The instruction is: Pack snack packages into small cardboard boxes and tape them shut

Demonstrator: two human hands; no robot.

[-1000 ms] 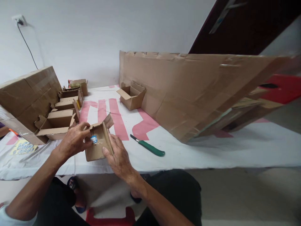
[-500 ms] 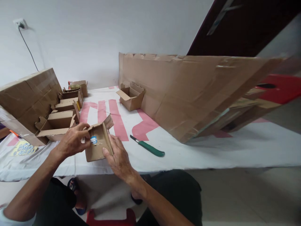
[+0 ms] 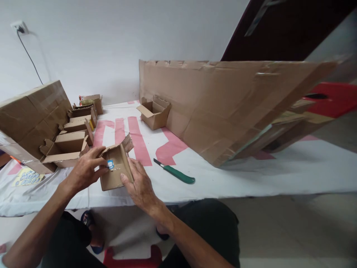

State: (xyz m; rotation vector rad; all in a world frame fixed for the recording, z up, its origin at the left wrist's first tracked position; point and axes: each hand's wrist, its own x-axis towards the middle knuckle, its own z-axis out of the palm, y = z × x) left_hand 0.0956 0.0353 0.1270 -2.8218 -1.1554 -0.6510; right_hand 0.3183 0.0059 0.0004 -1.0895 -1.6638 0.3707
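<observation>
A small brown cardboard box (image 3: pixel 115 171) with a blue and white sticker sits at the near edge of the white and pink sheet (image 3: pixel 195 175). My left hand (image 3: pixel 85 169) grips its left side, fingers curled over the top flap. My right hand (image 3: pixel 139 184) holds its right side, thumb pressed on the front face. One flap of the box sticks up at the back.
A green-handled knife (image 3: pixel 174 172) lies right of the box. Several open small boxes (image 3: pixel 69 143) line up at the left beside a large carton (image 3: pixel 30 119). Another open box (image 3: pixel 153 111) stands by a long leaning cardboard sheet (image 3: pixel 223 104).
Both hands stay on the small box with hardly any movement. The view has shifted slightly.
</observation>
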